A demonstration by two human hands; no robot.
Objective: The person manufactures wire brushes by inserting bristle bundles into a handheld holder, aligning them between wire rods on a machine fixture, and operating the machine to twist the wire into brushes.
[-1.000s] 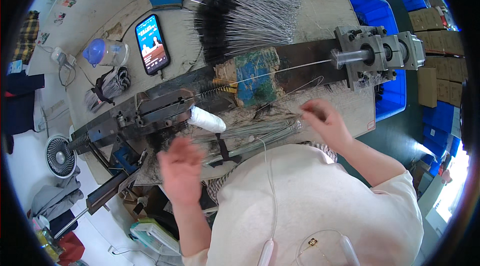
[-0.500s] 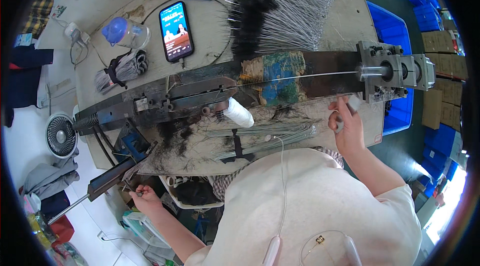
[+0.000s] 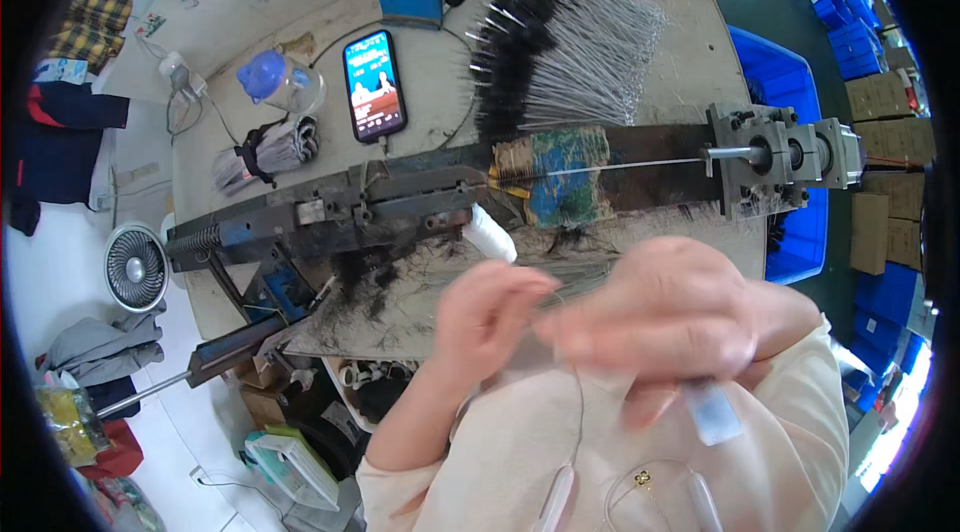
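My left hand (image 3: 482, 320) is raised in front of my chest with its fingers curled together; whether anything is between them is hidden. Close by on the right, my right hand (image 3: 665, 317) is smeared by motion, its fingers pointing left. A pale grey rectangular patch (image 3: 715, 415) shows under that hand; I cannot tell what it is. Both hands are off the bench fixture. In the fixture, a thin metal wire (image 3: 650, 167) spans from the dark steel clamp bar (image 3: 340, 207) to the metal chuck (image 3: 740, 158), with dark bristles at its left end.
Finished-looking black-bristled wire brushes (image 3: 570, 42) lie piled at the back. A phone (image 3: 375, 87), a lidded clear cup (image 3: 280, 82) and a tied grey bundle (image 3: 270, 152) are left of them. A white-wrapped handle (image 3: 492, 235) juts toward me. A blue bin (image 3: 795, 72) stands right.
My left hand has left the lever area at lower left and come up to my chest. My right hand has moved left and nearer, away from beside the chuck. The view has shifted slightly.
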